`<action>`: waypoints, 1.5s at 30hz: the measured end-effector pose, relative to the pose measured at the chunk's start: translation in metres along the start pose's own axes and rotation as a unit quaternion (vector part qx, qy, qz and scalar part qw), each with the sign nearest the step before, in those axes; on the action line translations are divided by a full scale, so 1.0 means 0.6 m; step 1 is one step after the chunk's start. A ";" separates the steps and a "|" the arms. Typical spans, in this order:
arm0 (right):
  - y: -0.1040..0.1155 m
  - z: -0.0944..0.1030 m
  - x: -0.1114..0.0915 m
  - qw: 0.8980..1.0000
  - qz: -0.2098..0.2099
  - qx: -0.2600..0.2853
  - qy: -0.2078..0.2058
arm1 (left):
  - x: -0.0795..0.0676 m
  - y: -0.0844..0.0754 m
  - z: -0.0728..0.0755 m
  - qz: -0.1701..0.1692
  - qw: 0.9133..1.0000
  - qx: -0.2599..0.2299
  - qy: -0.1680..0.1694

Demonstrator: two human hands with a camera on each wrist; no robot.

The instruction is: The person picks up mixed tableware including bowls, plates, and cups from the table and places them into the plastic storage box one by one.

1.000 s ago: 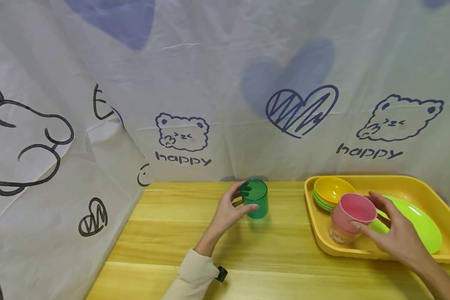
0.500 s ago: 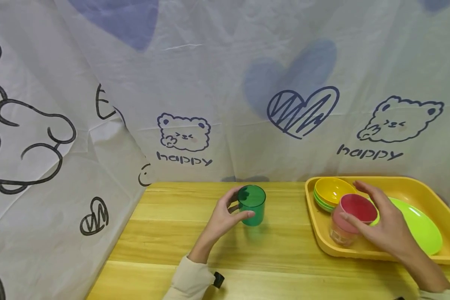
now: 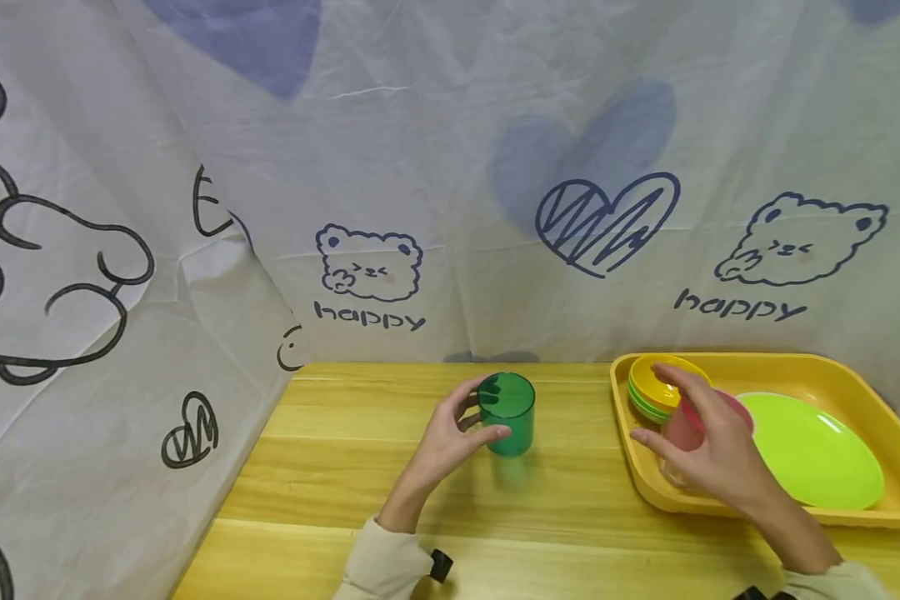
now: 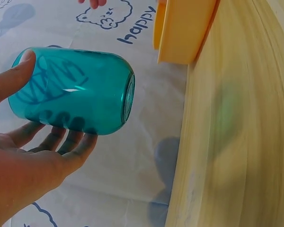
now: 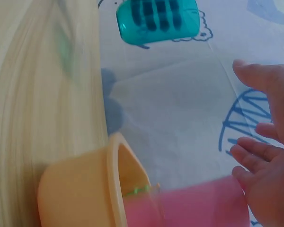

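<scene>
My left hand (image 3: 450, 437) grips a translucent green cup (image 3: 516, 425) around its side, thumb on one side and fingers on the other. In the left wrist view the cup (image 4: 75, 90) is held off the wooden table, with its base toward the tabletop. My right hand (image 3: 723, 454) is open and holds nothing, thumb and fingers spread over the left side of the tray. Below and behind it, a pink cup (image 3: 738, 408) stands in a clear cup (image 3: 672, 475) inside the tray, partly hidden by the hand. The right wrist view shows the pink cup (image 5: 194, 203) under the fingers.
The yellow tray (image 3: 862, 392) stands at the table's right. Inside it are a yellow bowl (image 3: 645, 383) stacked on green bowls (image 3: 642, 406) and a lime green plate (image 3: 817, 450). A printed cloth (image 3: 480, 283) hangs behind the wooden table (image 3: 570, 533).
My right hand has let go of the pink cup and moved left, leaving it in the clear cup. My left hand has brought the green cup slightly nearer to me.
</scene>
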State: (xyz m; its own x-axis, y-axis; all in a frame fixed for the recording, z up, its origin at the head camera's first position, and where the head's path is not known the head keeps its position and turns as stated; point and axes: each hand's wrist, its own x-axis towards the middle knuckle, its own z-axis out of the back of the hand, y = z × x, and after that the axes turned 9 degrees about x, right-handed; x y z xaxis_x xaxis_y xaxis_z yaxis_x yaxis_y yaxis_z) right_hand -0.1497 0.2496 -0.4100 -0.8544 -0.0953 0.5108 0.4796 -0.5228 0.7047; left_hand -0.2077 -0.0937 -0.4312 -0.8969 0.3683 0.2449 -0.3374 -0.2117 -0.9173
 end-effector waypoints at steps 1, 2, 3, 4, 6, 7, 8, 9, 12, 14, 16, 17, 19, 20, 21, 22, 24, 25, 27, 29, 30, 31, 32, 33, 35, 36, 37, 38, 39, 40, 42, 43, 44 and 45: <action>0.002 -0.005 0.002 1.000 0.006 0.002 0.002 | 0.000 0.000 -0.001 0.000 1.000 -0.003 0.001; 0.004 -0.010 0.003 1.000 0.011 0.004 0.004 | -0.001 0.000 -0.002 0.001 1.000 -0.005 0.002; 0.006 -0.015 0.005 1.000 0.016 0.003 0.005 | -0.001 0.000 -0.002 0.003 1.000 -0.007 0.002; 0.009 -0.020 0.006 1.000 0.022 0.005 0.005 | -0.001 0.000 -0.003 0.003 1.000 -0.009 0.002; 0.013 -0.028 0.011 1.000 0.028 0.006 0.010 | -0.002 0.000 -0.004 0.002 1.000 -0.012 0.002; 0.016 -0.032 0.013 0.999 0.030 0.010 0.013 | -0.003 0.000 -0.004 0.000 1.000 -0.013 0.003; 0.018 -0.036 0.015 0.999 0.032 0.012 0.015 | -0.003 0.000 -0.004 -0.002 1.000 -0.013 0.003; 0.019 -0.039 0.016 0.999 0.028 0.016 0.021 | -0.004 0.000 -0.005 -0.005 1.000 -0.014 0.003; 0.025 -0.051 0.020 0.998 0.009 0.037 0.042 | -0.005 0.001 -0.005 -0.010 1.000 -0.017 0.007; 0.028 -0.059 0.021 0.997 -0.002 0.053 0.055 | -0.006 0.001 -0.006 -0.011 1.000 -0.020 0.008; 0.032 -0.068 0.022 0.995 -0.010 0.068 0.069 | -0.008 0.000 -0.007 -0.008 1.000 -0.025 0.007; 0.034 -0.072 0.023 0.994 -0.013 0.072 0.075 | -0.009 -0.001 -0.007 -0.007 1.000 -0.027 0.007; 0.037 -0.081 0.024 0.993 -0.016 0.080 0.088 | -0.009 -0.001 -0.008 -0.004 0.999 -0.033 0.007; 0.038 -0.085 0.025 0.992 -0.016 0.086 0.094 | -0.009 -0.001 -0.008 -0.002 0.999 -0.036 0.010; 0.039 -0.089 0.026 0.991 -0.017 0.091 0.099 | -0.010 -0.001 -0.009 -0.002 0.999 -0.040 0.014; 0.040 -0.093 0.027 0.989 -0.016 0.100 0.104 | -0.010 -0.001 -0.009 -0.003 0.999 -0.043 0.018; 0.041 -0.102 0.028 0.987 -0.017 0.117 0.113 | -0.011 -0.002 -0.010 -0.006 0.998 -0.051 0.029; 0.042 -0.106 0.029 0.985 -0.015 0.124 0.117 | -0.011 -0.002 -0.011 -0.008 0.998 -0.054 0.034; 0.044 -0.113 0.030 0.983 -0.011 0.138 0.124 | -0.012 -0.003 -0.012 -0.011 0.997 -0.059 0.041; 0.046 -0.122 0.032 0.980 -0.005 0.153 0.130 | -0.012 -0.005 -0.012 -0.009 0.997 -0.062 0.044; 0.047 -0.126 0.032 0.978 -0.001 0.160 0.133 | -0.013 -0.005 -0.013 -0.006 0.997 -0.062 0.044; 0.048 -0.129 0.032 0.976 0.001 0.169 0.136 | -0.013 -0.006 -0.014 -0.003 0.997 -0.063 0.045; 0.049 -0.133 0.033 0.974 0.001 0.177 0.139 | -0.013 -0.007 -0.014 0.000 0.997 -0.063 0.046; 0.050 -0.136 0.033 0.973 0.002 0.185 0.141 | -0.014 -0.009 -0.015 0.003 0.997 -0.065 0.047; 0.051 -0.141 0.032 0.971 0.000 0.193 0.143 | -0.014 -0.011 -0.016 0.004 0.996 -0.067 0.052; 0.052 -0.143 0.032 0.971 -0.002 0.193 0.143 | -0.015 -0.012 -0.017 0.004 0.996 -0.067 0.053; 0.053 -0.145 0.031 0.971 -0.004 0.194 0.143 | -0.015 -0.013 -0.018 0.004 0.996 -0.067 0.054; 0.054 -0.145 0.031 0.971 -0.005 0.192 0.143 | -0.015 -0.013 -0.019 0.003 0.996 -0.066 0.056; 0.054 -0.146 0.030 0.972 -0.005 0.189 0.143 | -0.015 -0.014 -0.020 0.003 0.996 -0.065 0.058; 0.055 -0.146 0.030 0.972 -0.006 0.186 0.142 | -0.015 -0.014 -0.021 0.003 0.996 -0.063 0.060; 0.056 -0.146 0.029 0.974 -0.008 0.179 0.141 | -0.014 -0.014 -0.023 0.003 0.996 -0.061 0.063; 0.056 -0.146 0.028 0.974 -0.010 0.175 0.140 | -0.014 -0.015 -0.023 0.003 0.996 -0.060 0.065; 0.056 -0.145 0.028 0.975 -0.012 0.172 0.139 | -0.014 -0.015 -0.024 0.003 0.996 -0.059 0.067; 0.057 -0.144 0.028 0.976 -0.015 0.169 0.139 | -0.014 -0.015 -0.025 0.003 0.996 -0.059 0.067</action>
State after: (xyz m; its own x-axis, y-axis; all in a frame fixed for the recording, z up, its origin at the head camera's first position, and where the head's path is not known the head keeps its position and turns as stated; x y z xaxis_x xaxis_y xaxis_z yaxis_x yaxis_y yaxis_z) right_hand -0.1648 0.1571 -0.4200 -0.8681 -0.3338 0.3674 0.4516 -0.2240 0.8637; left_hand -0.1928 -0.0814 -0.4294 -0.8498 0.4867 0.2025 -0.2893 -0.1095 -0.9510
